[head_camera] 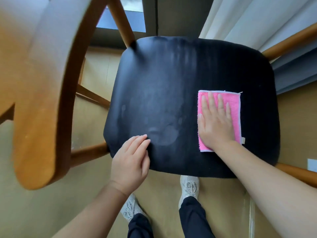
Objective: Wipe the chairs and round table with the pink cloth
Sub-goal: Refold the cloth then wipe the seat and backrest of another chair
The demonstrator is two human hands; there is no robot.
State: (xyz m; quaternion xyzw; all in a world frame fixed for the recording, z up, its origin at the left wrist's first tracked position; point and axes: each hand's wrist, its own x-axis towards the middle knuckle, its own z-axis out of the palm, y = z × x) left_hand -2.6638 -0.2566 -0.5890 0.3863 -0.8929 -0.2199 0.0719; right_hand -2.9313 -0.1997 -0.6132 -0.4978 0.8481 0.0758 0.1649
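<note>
tan wooden floor (298,127), seen from above. a white curtain (248,18) hangs at the upper right and a window (123,16) shows at the top. a chair stands on the floor. it has a black padded seat (171,79) and a curved wooden backrest (42,83), which sits at the left of the view. the seat surface shows pale hazy smears near its centre and towards its far edge.

pink cloth (235,107): rectangular, terry texture, bright pink with a pale lilac border. a small tag sits at its near right corner. it lies flat on the right half of the seat, long side running from far to near.

right hand (215,122): flat, fingers straight and slightly spread, palm down, pressing on the cloth. no finger curls round the fabric.

left hand (132,158): fingers straight and close together, holding nothing. the fingertips rest on the near left edge of the seat.

position: the cloth lies directly under the right hand. pink fabric shows beyond the fingertips and along the hand's right side. the left hand is well apart from the cloth.

two pale knit shoes (189,188) stand on the floor below the seat's near edge.
</note>
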